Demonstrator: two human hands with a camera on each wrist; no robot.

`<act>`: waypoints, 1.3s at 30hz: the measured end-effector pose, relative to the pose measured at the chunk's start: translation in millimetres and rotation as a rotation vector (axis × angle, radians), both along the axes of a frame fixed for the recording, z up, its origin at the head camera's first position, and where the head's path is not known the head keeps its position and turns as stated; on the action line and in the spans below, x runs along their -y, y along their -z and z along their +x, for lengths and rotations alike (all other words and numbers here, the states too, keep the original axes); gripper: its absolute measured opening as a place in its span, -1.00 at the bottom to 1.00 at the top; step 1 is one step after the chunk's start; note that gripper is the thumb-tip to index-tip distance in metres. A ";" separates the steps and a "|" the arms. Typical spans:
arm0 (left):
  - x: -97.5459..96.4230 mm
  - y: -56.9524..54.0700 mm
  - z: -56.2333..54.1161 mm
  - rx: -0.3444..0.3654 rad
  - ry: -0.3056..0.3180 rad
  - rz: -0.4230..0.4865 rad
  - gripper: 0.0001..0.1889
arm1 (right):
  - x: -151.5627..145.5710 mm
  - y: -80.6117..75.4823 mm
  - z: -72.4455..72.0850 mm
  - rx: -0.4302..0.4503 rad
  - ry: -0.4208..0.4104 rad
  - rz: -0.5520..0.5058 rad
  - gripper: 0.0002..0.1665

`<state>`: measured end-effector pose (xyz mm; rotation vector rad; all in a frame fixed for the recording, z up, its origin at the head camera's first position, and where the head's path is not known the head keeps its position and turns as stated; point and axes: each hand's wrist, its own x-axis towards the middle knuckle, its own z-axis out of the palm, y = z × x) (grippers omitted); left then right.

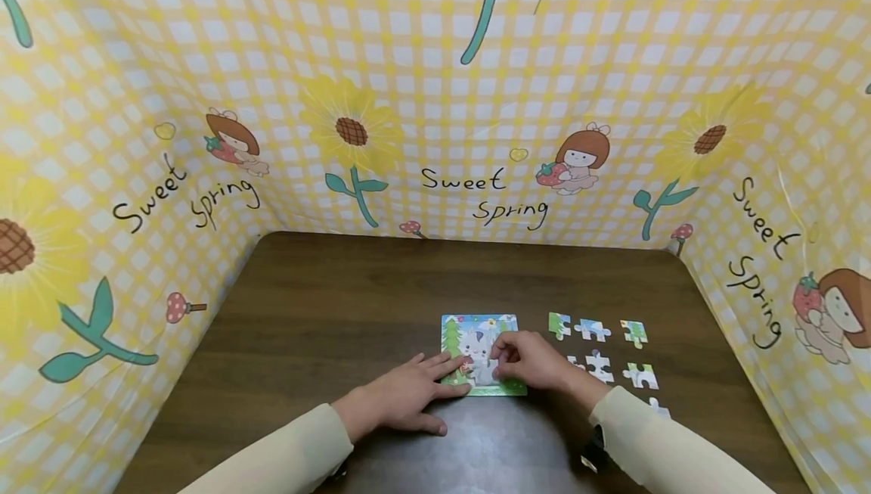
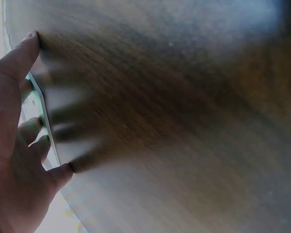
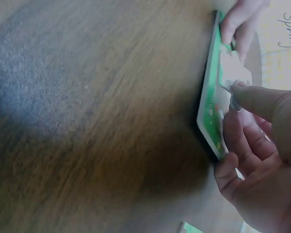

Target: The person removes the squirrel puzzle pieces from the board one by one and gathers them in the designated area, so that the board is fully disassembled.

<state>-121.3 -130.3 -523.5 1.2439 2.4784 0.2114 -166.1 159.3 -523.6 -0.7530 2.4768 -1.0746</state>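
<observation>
A jigsaw puzzle board [image 1: 450, 337] with a green border, trees and a white cartoon animal lies flat on the brown table. On its left part rest the spread, straight fingers of my left hand [image 1: 408, 397]; its thumb touches the tabletop beside the board. Over the board's right half, my right hand [image 1: 534, 361] pinches a small pale puzzle piece [image 3: 235, 103] between thumb and index finger. In the right wrist view the piece is tilted, close to the picture surface. The curled right fingers hide part of the board. The left wrist view shows the left hand [image 2: 19, 141] along the board's edge.
Several loose puzzle pieces [image 1: 599, 365] lie in loose rows to the right of the board, partly behind the right forearm. Yellow checked cloth [image 1: 463, 131] with flower prints walls off the table [image 1: 327, 290] at the back and both sides.
</observation>
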 end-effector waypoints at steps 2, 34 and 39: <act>0.3 0.8 -0.2 0.001 0.002 0.010 -0.25 | -5.0 -3.9 1.2 0.016 0.005 -0.017 -0.87; -0.4 3.2 -0.1 -0.002 -0.017 0.025 -0.21 | -178.2 -16.1 48.5 0.110 0.164 0.017 -0.88; -0.6 3.6 0.4 -0.001 -0.015 0.021 -0.22 | -180.2 -9.4 53.0 0.044 0.138 0.083 -0.94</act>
